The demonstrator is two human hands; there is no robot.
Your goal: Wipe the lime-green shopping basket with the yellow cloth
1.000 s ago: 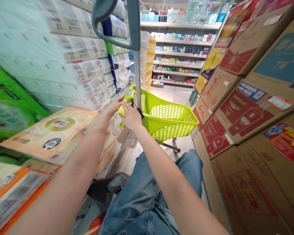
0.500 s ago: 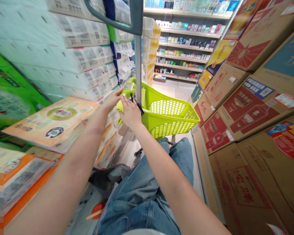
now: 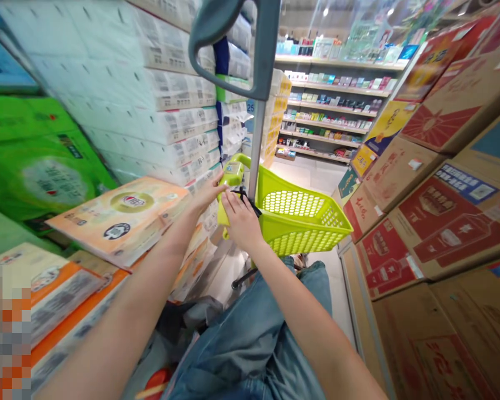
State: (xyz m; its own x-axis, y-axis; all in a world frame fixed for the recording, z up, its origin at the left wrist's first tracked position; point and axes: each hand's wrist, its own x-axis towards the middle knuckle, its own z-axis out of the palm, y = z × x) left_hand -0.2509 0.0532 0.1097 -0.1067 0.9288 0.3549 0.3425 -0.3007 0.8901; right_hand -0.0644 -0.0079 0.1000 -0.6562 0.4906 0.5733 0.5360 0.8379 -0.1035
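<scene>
A yellow-green wheeled shopping basket (image 3: 304, 222) with perforated sides stands before my knees. From its near end rises a metal pole (image 3: 256, 144) topped by a grey pull handle (image 3: 233, 83). My left hand (image 3: 211, 191) is closed on the left side of the basket's moulded green grip (image 3: 233, 173), its fingertips partly hidden. Over the nearer part of that grip lies my right hand (image 3: 242, 219), fingers close together and bent over it. A black strap (image 3: 250, 201) sits beside the right fingers at the pole's foot.
Stacked cartons (image 3: 437, 222) wall the right side. Wrapped tissue packs (image 3: 179, 116) rise on the left, with a green pack (image 3: 45, 161) and an orange-white box (image 3: 125, 208) lower down. Shelves of small goods (image 3: 329, 105) stand ahead, beyond a strip of pale floor (image 3: 310, 172).
The view has tilted up and turned left, so the basket, pole and hands appear lower and farther right. Both hands stay at the basket's grip.
</scene>
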